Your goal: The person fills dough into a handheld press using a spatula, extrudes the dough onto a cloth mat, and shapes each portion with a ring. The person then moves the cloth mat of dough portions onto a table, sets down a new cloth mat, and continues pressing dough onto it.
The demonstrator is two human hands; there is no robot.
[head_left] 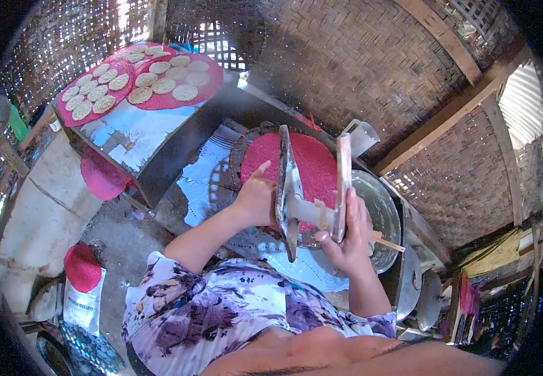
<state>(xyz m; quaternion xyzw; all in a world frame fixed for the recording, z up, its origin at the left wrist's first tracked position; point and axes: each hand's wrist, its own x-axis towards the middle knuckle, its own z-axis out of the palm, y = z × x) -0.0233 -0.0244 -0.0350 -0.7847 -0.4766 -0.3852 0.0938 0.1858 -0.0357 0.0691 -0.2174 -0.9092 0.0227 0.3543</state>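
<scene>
Between my two hands is a hand press (pixel 306 211), made of two wooden boards joined by a white tube, held sideways with the boards roughly upright. My left hand (pixel 256 199) grips the left board; one finger points up and others are hidden behind the wood. On the right board, my right hand (pixel 351 241) presses with its palm and fingers, the thumb below. Pale dough-like residue clings to the tube's right end. Behind the press lies a round pink mat (pixel 262 153). Beside my right hand stands a large bowl (pixel 385 210) smeared with pale paste, with a wooden stick (pixel 389 243) near its edge.
Several pale lacy rounds (pixel 101 93) lie on pink mats on a bench (pixel 124 141) at upper left. A white mug (pixel 363 136) stands behind the bowl. Another pink mat (pixel 83 268) rests low on the left. Woven walls (pixel 372 56) close in the back and right.
</scene>
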